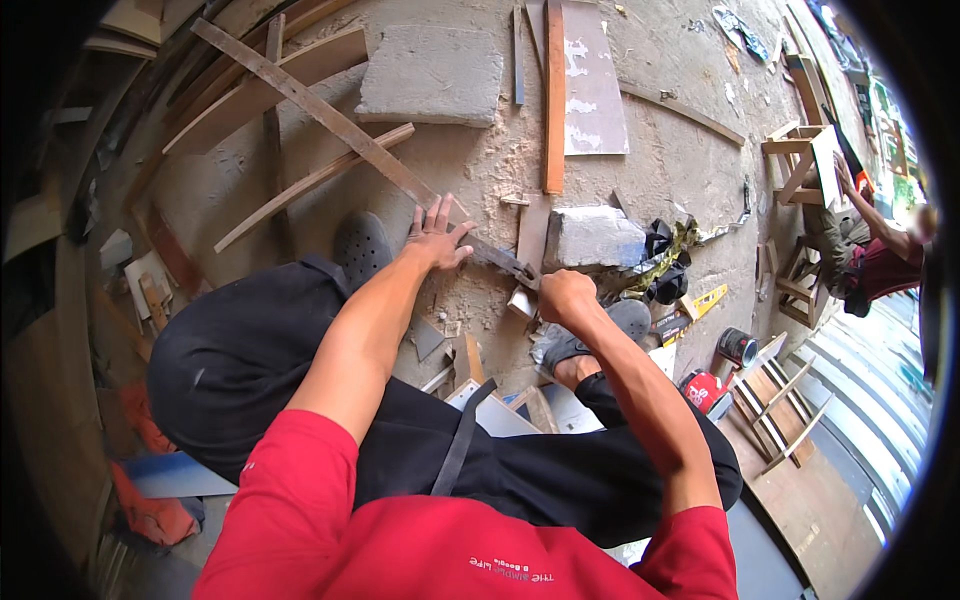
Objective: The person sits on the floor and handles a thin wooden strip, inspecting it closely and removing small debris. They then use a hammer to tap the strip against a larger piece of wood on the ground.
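Note:
My left hand [438, 236] lies with fingers spread on a long wooden strip [325, 115], which runs from the far left toward my right hand. Closed in a fist at the strip's near end is my right hand [568, 297]. It grips a dark metal tool whose clawlike head [526, 274] meets the strip; the handle is hidden by the fist, and I cannot tell its exact kind. Just beneath the tool's head sits a small pale block [521, 303]. A rough grey concrete block [596, 237] stands beyond my right hand.
A large concrete slab [432, 75], an orange-brown plank [554, 100] and a peeling board [594, 80] lie ahead. On the right are a yellow handsaw [706, 302], a dark can [737, 347] and a red container [704, 389]. Farther right, another person [890, 255] handles a wooden frame [800, 160].

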Motion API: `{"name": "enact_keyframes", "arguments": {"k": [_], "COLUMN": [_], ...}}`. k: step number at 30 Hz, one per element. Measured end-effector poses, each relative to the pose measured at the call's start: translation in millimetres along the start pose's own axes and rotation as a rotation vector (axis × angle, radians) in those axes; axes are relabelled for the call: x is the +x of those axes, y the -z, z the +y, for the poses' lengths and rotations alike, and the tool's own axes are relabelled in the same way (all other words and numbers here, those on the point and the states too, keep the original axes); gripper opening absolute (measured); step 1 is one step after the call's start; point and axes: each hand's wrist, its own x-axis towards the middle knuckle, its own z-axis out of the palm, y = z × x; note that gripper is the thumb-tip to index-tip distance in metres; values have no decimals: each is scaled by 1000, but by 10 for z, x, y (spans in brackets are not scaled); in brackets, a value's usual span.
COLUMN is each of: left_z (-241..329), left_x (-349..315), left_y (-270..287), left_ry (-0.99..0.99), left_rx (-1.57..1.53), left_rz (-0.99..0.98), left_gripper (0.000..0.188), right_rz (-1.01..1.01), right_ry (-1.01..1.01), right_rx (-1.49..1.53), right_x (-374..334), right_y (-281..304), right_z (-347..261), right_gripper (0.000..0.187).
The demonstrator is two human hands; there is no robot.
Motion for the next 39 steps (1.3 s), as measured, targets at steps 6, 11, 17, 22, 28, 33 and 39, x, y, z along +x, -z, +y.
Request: {"name": "enact_keyframes", "arguments": {"k": [6,11,17,22,28,33,39], "left_z": [1,22,17,24,89,115,534], "left_x": [34,14,11,-8,-28,-50,-462], "left_y": [60,60,66,37,66,-144,-267], "left_ry": [29,44,31,24,26,50,-49], "left_rx": [60,95,105,121,177,233,242], "left_rz": [29,58,96,112,146,220,144], "left_gripper": [64,65,65,65,66,71,76], "right_rz": [49,60,94,115,29,21,2], "right_ry": [-64,-136,-134,-176,-218,-223,-347], "right_rx": [-34,-47,49,127,97,33,-99], "right_x": [198,258,130,148,59,243,195], "right_y": [-63,0,-25,-90,-48,-154,-103], "right_z": [-121,-239,-216,-296,-327,-384,-546], "right_gripper": [28,28,28,25,29,28,27]}}
